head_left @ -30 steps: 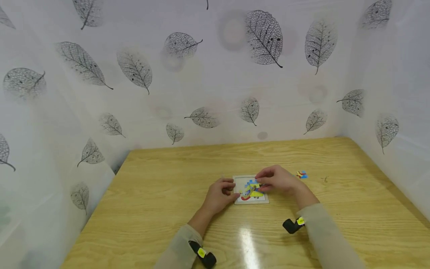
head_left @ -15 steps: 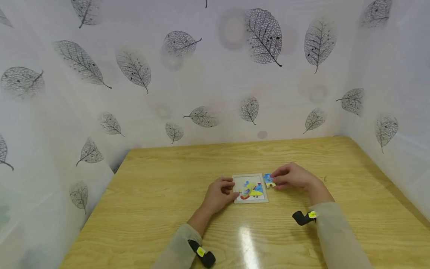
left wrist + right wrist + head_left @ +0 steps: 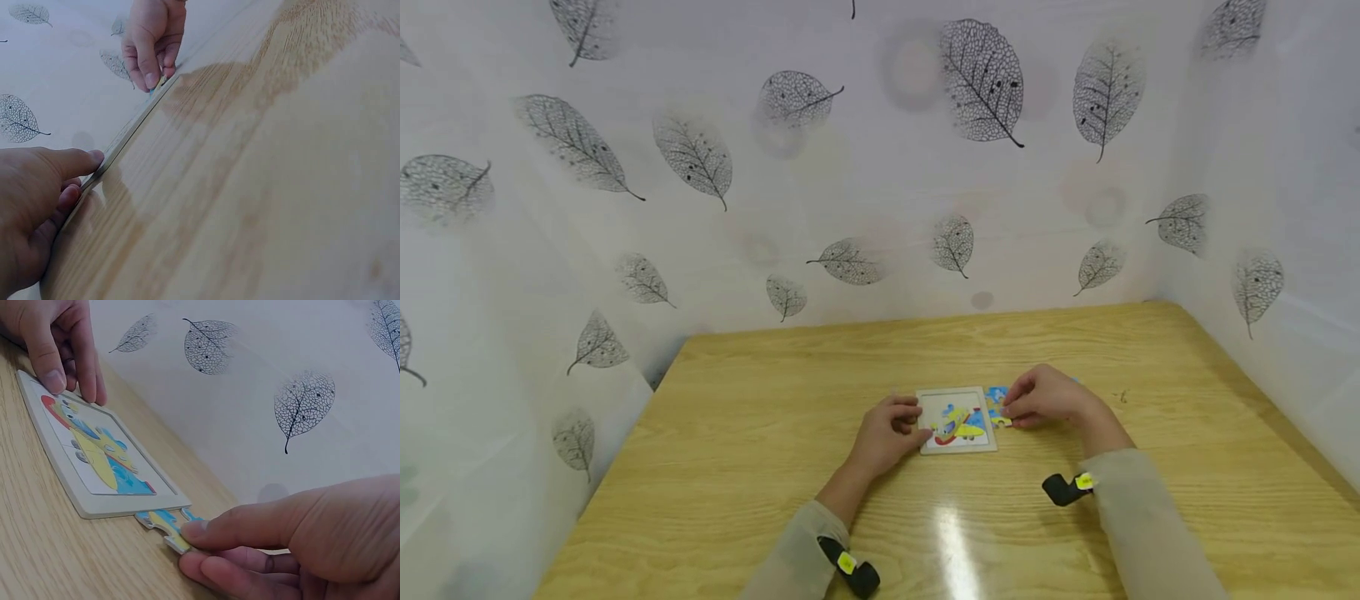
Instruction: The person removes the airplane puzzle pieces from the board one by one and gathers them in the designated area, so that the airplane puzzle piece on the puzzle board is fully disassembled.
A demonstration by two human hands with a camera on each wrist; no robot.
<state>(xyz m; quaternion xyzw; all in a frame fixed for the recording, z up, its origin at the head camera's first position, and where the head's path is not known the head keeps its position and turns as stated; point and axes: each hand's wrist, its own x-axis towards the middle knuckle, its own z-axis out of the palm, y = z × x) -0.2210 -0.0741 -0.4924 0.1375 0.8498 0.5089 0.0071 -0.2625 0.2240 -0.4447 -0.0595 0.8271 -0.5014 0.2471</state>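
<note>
A small square jigsaw puzzle tray (image 3: 955, 451) with a pale rim lies on the table, a yellow, blue and red aeroplane picture partly filling its inside. My left hand (image 3: 883, 435) grips the tray's left edge, the thumb on the rim (image 3: 55, 453). Right of the tray, my right hand (image 3: 1051, 395) pinches a yellow and blue puzzle piece (image 3: 161, 523) between thumb and fingers, close beside the rim. Another piece, mostly blue (image 3: 996, 393), lies just behind it, partly covered by the fingers in the right wrist view.
The wooden table (image 3: 760, 417) extends around the tray. Behind it hangs a white curtain (image 3: 880, 183) printed with dark leaves. A speck of blue (image 3: 1077, 380) shows past the right hand, mostly hidden. A small mark (image 3: 1121, 396) lies farther right.
My right hand moved from over the tray to its right side with a blue piece, left it there, and now holds a yellow and blue piece nearer me. The left hand stayed put.
</note>
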